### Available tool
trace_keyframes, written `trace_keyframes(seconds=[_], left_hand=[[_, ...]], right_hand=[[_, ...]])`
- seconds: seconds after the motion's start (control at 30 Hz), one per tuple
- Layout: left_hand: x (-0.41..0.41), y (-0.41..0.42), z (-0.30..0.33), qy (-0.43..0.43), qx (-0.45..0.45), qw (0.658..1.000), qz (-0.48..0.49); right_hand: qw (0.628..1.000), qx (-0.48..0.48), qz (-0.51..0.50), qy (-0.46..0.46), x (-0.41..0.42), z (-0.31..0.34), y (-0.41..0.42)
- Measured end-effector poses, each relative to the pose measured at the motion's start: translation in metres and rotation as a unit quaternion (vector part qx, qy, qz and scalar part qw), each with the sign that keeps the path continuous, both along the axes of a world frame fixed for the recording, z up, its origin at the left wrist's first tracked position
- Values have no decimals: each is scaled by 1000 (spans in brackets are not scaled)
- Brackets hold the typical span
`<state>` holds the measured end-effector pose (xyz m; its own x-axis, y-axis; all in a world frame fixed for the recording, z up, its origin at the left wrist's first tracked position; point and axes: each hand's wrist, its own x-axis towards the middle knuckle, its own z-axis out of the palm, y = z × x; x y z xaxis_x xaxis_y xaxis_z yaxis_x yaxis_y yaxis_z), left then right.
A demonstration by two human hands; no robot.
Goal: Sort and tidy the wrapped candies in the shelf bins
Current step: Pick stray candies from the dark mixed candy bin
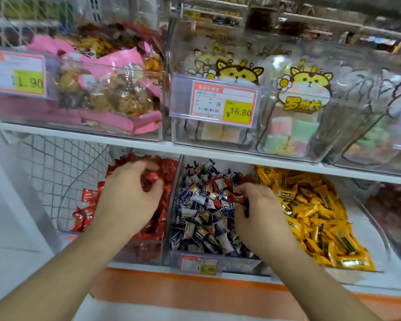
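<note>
Three clear bins sit side by side on the lower shelf. The left bin holds red wrapped candies (167,169). My left hand (127,195) is over that bin, fingers curled round a red candy (152,178). The middle bin holds navy and white wrapped candies (199,218) with a few red ones mixed in at the back. My right hand (257,209) is in the middle bin's right side and pinches a red candy (237,197). The right bin holds yellow wrapped candies (310,209).
A clear divider wall (171,205) separates the red and navy bins. A price tag (199,264) hangs on the middle bin's front. The upper shelf (134,144) carries bins of pink snack bags (116,93) and cartoon-printed marshmallow bags (303,105). A wire mesh basket (63,172) stands at left.
</note>
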<state>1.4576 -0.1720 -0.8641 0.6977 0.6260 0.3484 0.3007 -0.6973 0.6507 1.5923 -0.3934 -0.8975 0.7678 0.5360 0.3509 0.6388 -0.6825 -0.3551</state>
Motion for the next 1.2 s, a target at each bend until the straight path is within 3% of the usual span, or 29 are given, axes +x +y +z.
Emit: trace_keyframes(seconds=[0.13,0.37,0.5,0.8,1.13,1.2], left_hand=[[-2,0,-7,8,-1,999,-32],[7,-24,-27,80,21,981,-178],[6,-21,-35,89,10,978,-186],[3,-22,-36,106,13,977,-182],[8,-21,-36,73,14,981,-178],[8,-20,-33,53,21,983,-173]], right_hand=[[998,-52,32,-17,9,0,20],[994,-88,11,61,21,-16,51],[992,-74,-17,103,26,-22,49],[994,-62,-61,68,23,-28,51],[999,-21,0,-46,10,-6,37],[1000,26,12,-12,1,7,34]])
